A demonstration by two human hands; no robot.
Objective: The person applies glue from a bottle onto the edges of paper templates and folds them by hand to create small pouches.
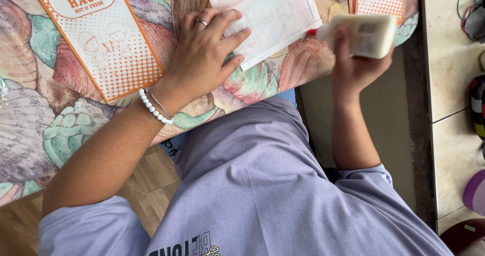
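Table with a leaf-and-shell patterned cloth [60, 130] fills the upper left; the person sits against its edge in a lavender T-shirt [262, 185]. Orange dotted paper bag [103, 39] lies flat on the cloth, left of the hands. White unfolded paper sheet [275, 16], print side down, lies at the table edge. Left hand [204, 54] rests palm down, fingers spread flat, pressing the sheet's lower left corner; ring and white bead bracelet [154, 107] worn. Right hand [353, 59] is wrapped closed around a white glue bottle [361, 34], blurred, red nozzle pointing at the sheet's right edge.
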